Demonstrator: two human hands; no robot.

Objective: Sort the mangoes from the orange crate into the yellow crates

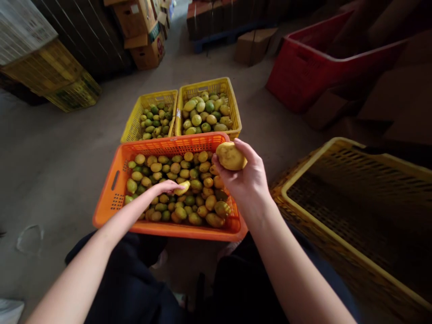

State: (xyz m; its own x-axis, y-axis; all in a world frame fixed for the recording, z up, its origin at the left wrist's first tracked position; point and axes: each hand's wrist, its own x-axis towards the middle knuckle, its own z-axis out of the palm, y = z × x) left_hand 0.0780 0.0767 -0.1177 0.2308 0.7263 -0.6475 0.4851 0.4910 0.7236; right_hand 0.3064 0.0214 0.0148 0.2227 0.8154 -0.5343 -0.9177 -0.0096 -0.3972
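R hand (248, 180) fingers closed round lg yellow fruit (231, 156), raised nr orange crate's (151, 228) far R corner, prob. for a closer look; L hand (168, 186) fingers grip smaller fruit (182, 188) low over pile, likely just picked.

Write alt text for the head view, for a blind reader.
Two bare hands hold yellow fruit over an orange crate of fruit: a large one in the right, a smaller one in the left.
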